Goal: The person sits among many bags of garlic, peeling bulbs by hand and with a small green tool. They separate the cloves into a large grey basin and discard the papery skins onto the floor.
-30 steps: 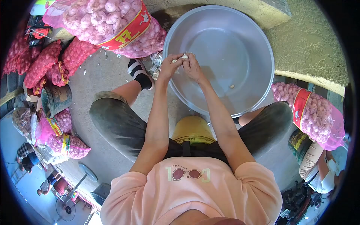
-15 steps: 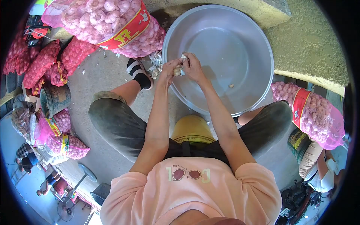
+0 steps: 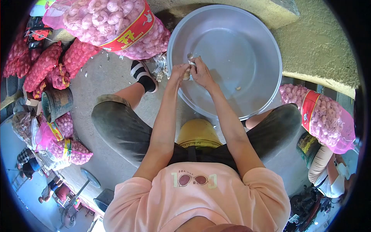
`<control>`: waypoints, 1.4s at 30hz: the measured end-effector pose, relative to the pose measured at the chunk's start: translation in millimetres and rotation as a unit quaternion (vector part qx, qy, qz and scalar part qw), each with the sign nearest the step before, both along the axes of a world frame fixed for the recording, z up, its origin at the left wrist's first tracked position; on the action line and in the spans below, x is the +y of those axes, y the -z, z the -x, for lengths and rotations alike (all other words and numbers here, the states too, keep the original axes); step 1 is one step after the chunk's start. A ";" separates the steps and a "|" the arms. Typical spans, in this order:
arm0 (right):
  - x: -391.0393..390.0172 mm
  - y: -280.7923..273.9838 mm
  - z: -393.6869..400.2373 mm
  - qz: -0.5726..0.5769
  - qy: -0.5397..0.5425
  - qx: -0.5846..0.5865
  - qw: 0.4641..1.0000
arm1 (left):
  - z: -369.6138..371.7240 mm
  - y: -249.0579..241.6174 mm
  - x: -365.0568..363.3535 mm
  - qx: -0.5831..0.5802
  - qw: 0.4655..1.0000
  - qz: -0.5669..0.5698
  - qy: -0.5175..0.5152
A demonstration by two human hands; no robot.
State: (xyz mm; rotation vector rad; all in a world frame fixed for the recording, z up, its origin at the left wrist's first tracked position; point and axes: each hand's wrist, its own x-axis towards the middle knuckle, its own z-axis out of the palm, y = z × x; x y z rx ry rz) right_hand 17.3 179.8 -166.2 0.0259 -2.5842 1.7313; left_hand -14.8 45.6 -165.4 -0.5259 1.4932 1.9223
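Note:
Over the left rim of a large grey plastic basin (image 3: 247, 58), both of my hands meet around a garlic bulb (image 3: 186, 74). My left hand (image 3: 179, 72) is closed on the bulb from the left side. My right hand (image 3: 201, 73) has its fingers closed at the bulb's right side, with a pale piece of garlic or skin (image 3: 190, 57) showing at the fingertips. The fingers partly hide the bulb. One loose garlic clove (image 3: 238, 88) lies on the basin's floor, to the right of my hands.
A big mesh sack of garlic (image 3: 112, 23) stands beyond my left foot, near scattered skins (image 3: 160, 65). Another garlic sack (image 3: 319, 116) is at the right. I sit on a yellow bucket (image 3: 199, 133). Red mesh sacks (image 3: 42, 71) line the left; a person (image 3: 328, 174) is at the right.
My hands have shifted slightly, and the fingers have turned around the garlic bulb. The pale piece now sticks up farther above my right fingertips. The clove in the basin stays put.

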 end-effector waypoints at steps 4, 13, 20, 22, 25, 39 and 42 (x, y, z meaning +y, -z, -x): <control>3.3 -0.5 -1.6 -0.037 -0.016 0.041 0.998 | -2.7 2.1 2.4 -0.025 0.999 -0.014 -0.016; -6.1 38.6 -8.5 0.017 0.005 -0.148 0.989 | -7.4 16.4 7.9 0.032 0.998 0.034 -0.044; -6.5 45.2 -8.1 0.092 0.064 -0.144 0.983 | -13.1 16.2 12.1 0.007 0.997 -0.017 -0.075; -3.5 51.7 -5.1 0.121 0.078 -0.161 0.976 | -14.4 16.8 6.7 -0.013 0.996 -0.052 -0.073; 5.9 46.3 2.8 0.116 0.030 -0.094 0.988 | -12.9 14.5 7.0 -0.034 0.994 -0.069 -0.079; 4.7 8.8 8.2 0.228 0.049 -0.173 0.957 | -7.0 -13.3 4.1 -0.042 0.998 -0.017 -0.037; 8.0 13.8 9.9 0.237 0.050 -0.246 0.939 | -6.0 -6.1 4.6 -0.018 0.996 -0.048 -0.066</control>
